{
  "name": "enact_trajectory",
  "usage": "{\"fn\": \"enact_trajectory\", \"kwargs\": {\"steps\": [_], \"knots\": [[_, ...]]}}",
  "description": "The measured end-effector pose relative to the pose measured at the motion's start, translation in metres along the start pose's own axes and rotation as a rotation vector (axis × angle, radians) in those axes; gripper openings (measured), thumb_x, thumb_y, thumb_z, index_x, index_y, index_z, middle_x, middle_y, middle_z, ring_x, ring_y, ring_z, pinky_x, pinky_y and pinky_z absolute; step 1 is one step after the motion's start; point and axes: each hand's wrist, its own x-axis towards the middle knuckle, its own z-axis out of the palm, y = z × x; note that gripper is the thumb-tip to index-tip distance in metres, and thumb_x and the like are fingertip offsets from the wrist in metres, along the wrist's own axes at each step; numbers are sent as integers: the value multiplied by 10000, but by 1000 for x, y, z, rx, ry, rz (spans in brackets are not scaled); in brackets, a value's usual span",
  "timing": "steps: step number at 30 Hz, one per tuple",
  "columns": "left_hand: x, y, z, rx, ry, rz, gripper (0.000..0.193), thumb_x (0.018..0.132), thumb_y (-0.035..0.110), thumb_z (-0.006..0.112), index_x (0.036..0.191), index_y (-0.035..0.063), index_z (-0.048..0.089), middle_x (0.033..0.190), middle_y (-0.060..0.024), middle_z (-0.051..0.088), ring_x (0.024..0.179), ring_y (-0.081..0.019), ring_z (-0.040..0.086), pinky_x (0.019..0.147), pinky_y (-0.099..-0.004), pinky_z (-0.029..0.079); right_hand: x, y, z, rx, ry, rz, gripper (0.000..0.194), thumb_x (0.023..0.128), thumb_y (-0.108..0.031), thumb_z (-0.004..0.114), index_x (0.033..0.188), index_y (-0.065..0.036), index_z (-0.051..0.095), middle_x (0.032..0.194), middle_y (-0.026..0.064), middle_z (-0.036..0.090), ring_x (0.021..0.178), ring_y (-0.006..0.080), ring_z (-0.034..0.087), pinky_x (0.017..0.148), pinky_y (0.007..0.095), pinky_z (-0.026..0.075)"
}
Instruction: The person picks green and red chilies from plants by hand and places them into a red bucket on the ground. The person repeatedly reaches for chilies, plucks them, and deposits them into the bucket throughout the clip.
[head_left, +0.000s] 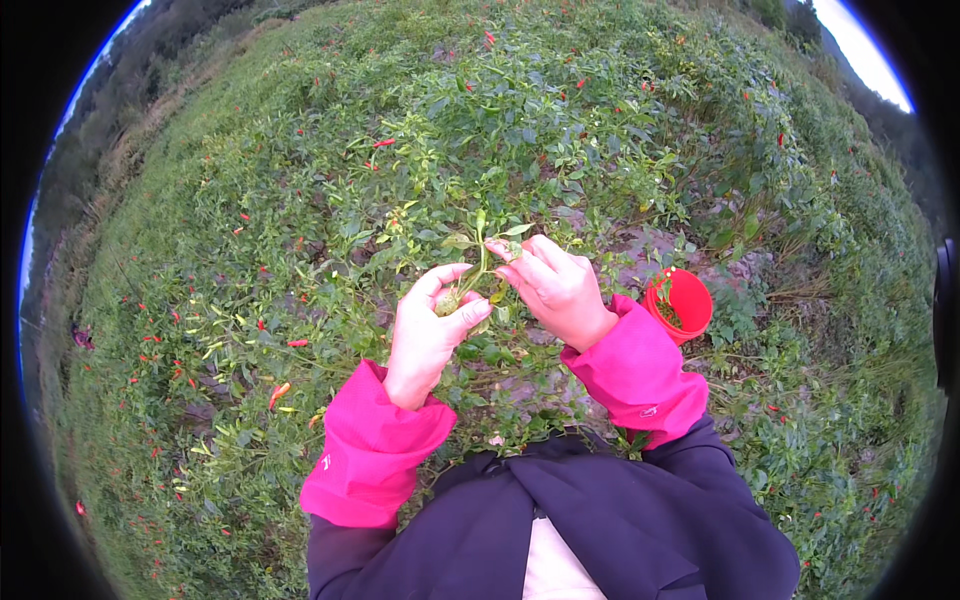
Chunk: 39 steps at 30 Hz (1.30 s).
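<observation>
Between my two hands is a green chili plant sprig (481, 251) with a few leaves and a small upright green pod. My left hand (427, 326) grips its lower stems, and a pale green bunch (448, 301), too small to identify, shows between the thumb and fingers. From the other side, my right hand (559, 292) has thumb and fingertips pinched at the sprig's stem and a pale, shrivelled leaf. Whether the sprig is still attached to a plant cannot be told. Both wrists wear bright pink sleeve covers.
A red plastic bucket (686, 304) with some green pickings inside stands among the plants to the right. Dense chili plants (487, 112) surround me, bearing red, orange and green pods. Patches of bare soil (649, 251) show between stems. A red chili (278, 394) hangs at left.
</observation>
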Motion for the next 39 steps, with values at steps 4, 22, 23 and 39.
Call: {"fn": "enact_trajectory", "kwargs": {"steps": [4, 22, 23, 39], "knots": [[-1, -4, -2, 24, -28, -5, 420, 770, 46, 651, 1142, 18, 458, 775, -6, 586, 649, -47, 520, 547, -170, 409, -1, 5, 6, 27, -13, -20, 192, 742, -107, 641, 915, -74, 564, 700, 64, 518, 563, 225, 559, 458, 317, 448], [0, -10, -4, 94, 35, 54, 100, 859, 101, 539, 908, 45, 473, 657, -38, 565, 495, -51, 444, 431, -171, 330, -36, 20, 36, 165, 194, 579, 124, 824, -117, 517, 824, 1, 479, 618, 106, 522, 570, 253, 560, 537, 322, 449], [-1, -8, -6, 91, 43, 45, 92, 861, 104, 536, 900, 44, 478, 651, -33, 560, 494, -51, 441, 430, -174, 330, -34, 30, 32, 153, 215, 778, 134, 838, -128, 493, 821, 4, 478, 597, 102, 512, 534, 245, 545, 518, 331, 446], [0, -8, -13, 127, -3, 33, 250, 777, 69, 643, 992, -13, 544, 745, -9, 551, 611, -52, 490, 535, -188, 396, -36, -30, 22, 331, -180, 241, 223, 788, -201, 632, 808, -19, 504, 646, 70, 535, 546, 212, 561, 485, 328, 440]]}}
